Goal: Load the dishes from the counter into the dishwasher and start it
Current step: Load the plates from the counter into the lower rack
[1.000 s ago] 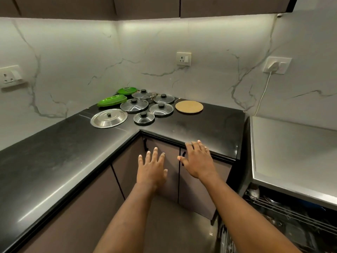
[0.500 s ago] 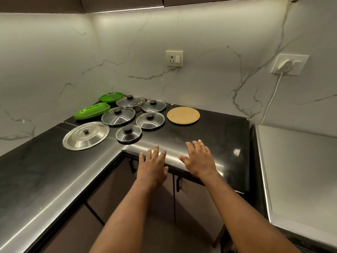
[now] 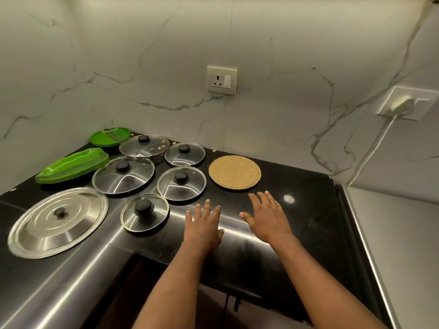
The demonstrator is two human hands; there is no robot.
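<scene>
**Counter [image 3: 308, 210] corner: dishes left of cork mat [image 3: 234, 172], both hands empty**

From my seat, the black counter runs right from the cork mat as open surface to its right edge, where it meets a grey appliance top [image 3: 399, 233]. In front of the mat, another open strip reaches the counter's front edge.

All the dishes lie left of the mat. The big steel lid [image 3: 58, 222] is farthest left and nearest the front. A stack of green trays [image 3: 73, 165] lies behind it, and a green divided plate [image 3: 110, 136] sits back-left in the wall corner. Five glass lids [image 3: 181, 182] are packed close together, and the nearest of them lies just beside the mat.

The left hand [image 3: 203, 225] and right hand [image 3: 267, 217] are palm-down just in front of the mat. Their fingers are straight and spread wide, gripping nothing. I cannot tell whether they touch the counter.
</scene>
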